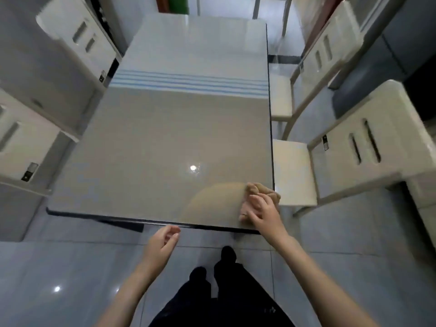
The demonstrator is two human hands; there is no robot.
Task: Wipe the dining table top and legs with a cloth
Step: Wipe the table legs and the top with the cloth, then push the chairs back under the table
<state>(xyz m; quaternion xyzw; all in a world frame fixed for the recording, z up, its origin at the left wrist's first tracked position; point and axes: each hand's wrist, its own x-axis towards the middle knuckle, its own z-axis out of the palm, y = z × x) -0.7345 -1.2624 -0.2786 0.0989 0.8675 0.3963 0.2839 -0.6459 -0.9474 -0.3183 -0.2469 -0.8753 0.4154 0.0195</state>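
Observation:
A glossy grey dining table (151,142) with blue stripes across its far half fills the middle of the view. At its near right corner lies a bunched tan cloth (262,190). My right hand (264,212) rests on the cloth with fingers curled over it, pressing it to the tabletop. My left hand (162,244) hovers just off the table's near edge, fingers loosely apart and holding nothing. The table legs are hidden under the top, apart from a dark part below the near edge.
White chairs (354,147) stand close along the right side, one seat (292,171) almost touching the table edge; more chairs (28,147) line the left. Shiny grey floor tiles (70,274) lie in front, where my dark trousers and shoes (226,256) stand.

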